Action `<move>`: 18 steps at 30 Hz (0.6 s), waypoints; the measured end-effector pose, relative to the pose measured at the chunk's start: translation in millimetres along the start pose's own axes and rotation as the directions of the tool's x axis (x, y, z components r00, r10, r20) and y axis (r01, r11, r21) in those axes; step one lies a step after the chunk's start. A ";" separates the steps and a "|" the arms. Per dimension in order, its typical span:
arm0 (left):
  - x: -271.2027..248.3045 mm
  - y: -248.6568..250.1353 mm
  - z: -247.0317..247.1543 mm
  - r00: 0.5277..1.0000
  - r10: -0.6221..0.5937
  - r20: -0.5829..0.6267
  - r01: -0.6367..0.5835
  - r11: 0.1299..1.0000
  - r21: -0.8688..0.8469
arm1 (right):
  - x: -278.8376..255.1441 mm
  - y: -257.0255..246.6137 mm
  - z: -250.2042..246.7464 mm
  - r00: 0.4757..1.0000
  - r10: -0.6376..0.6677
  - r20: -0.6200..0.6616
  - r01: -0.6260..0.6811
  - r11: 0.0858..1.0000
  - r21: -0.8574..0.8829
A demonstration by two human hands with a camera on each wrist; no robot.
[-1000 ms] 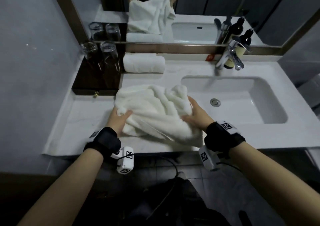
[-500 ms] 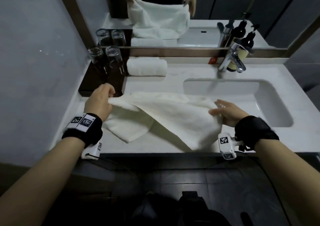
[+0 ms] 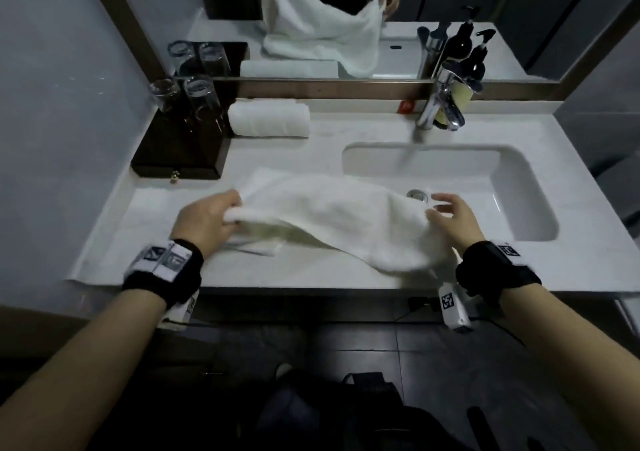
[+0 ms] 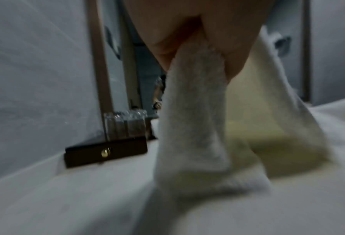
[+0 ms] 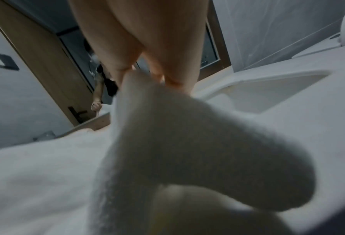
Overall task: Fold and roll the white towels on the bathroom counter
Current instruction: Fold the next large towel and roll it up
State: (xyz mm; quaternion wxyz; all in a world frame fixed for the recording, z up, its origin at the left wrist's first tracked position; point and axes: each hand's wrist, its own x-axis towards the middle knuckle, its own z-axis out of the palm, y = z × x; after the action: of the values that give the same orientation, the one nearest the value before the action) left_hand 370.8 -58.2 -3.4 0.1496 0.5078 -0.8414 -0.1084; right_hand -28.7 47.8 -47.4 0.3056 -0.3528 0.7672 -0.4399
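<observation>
Where half a second ago the white towel (image 3: 329, 218) hung slack between the hands with one corner drooping onto the worktop (image 3: 311, 274), it is now drawn out into a long band, lifted at both ends and sagging in the middle toward the front edge. A second ago it was still a crumpled heap, so the shaking-out looks finished and the first fold seems ready to begin. The left hand (image 3: 207, 222) pinches the towel's left end between thumb and curled fingers, a loose flap trailing onto the worktop beneath it; the left wrist view shows the cloth clamped there. The right hand (image 3: 450, 218) nips the right end with thumb and forefinger, its other fingers spread, just over the near rim of the sink (image 3: 519, 187). A rolled towel (image 3: 268, 118) already lies at the back beside the glasses (image 3: 194, 94).
</observation>
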 end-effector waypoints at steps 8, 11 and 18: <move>-75.6 15.7 72.7 0.760 -0.186 0.622 0.211 0.977 0.034 | -30.9 57.7 -0.6 0.956 0.149 0.254 0.025 0.819 -0.573; -69.9 9.0 70.1 0.900 -0.322 0.295 0.370 0.921 -0.123 | -37.3 62.3 0.0 0.952 0.143 0.270 0.061 0.777 -0.626; -37.9 -19.8 74.4 0.766 -0.628 0.135 0.625 0.777 0.067 | -40.8 55.7 3.1 0.942 0.163 0.292 0.042 0.809 -0.586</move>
State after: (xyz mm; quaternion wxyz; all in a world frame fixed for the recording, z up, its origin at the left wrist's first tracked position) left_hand 376.8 -31.4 -84.7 0.0368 0.7510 -0.6335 -0.1823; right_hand -18.4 99.6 -91.9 0.3198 -0.4728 0.8140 -0.1073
